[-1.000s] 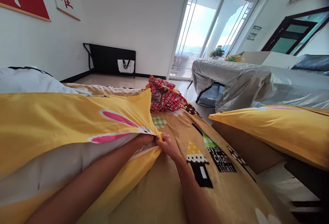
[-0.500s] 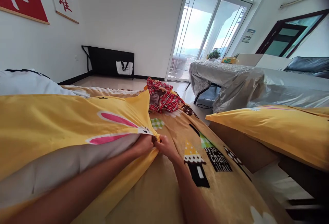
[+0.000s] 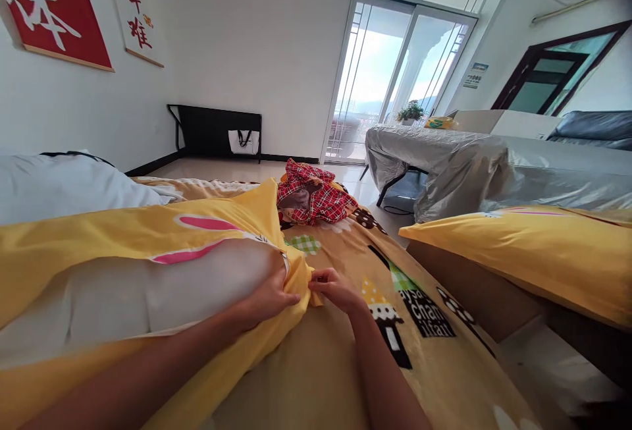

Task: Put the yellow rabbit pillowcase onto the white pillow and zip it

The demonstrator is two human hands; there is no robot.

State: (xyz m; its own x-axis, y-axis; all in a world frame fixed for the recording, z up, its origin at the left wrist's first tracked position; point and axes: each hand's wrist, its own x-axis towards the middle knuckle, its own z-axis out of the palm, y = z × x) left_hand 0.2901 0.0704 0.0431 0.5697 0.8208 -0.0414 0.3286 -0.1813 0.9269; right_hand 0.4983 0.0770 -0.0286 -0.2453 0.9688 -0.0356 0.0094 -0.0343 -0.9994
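A yellow pillowcase (image 3: 249,344) with a rabbit-ear print lies across the left of the bed, its long side opening gaping. Inside it shows a whitish pillow (image 3: 187,285). My left hand (image 3: 266,298) is at the right end of this opening, thumb outside on the yellow cloth and fingers reaching in under the edge, partly hidden. Against the case's right corner, my right hand (image 3: 336,286) pinches a bit of the yellow fabric between thumb and fingers.
A patterned tan blanket (image 3: 326,364) covers the bed. Red checked cloth (image 3: 316,196) is bunched beyond the pillowcase. Another yellow pillow (image 3: 523,245) rests at right over a brown box (image 3: 459,285). White bedding (image 3: 74,183) lies far left; a plastic-covered table (image 3: 444,153) stands behind.
My left hand has drawn back slightly down and left, and the opening gapes wider, baring more pillow. My right hand has shifted a little right, still pinching the corner. The view has tilted up.
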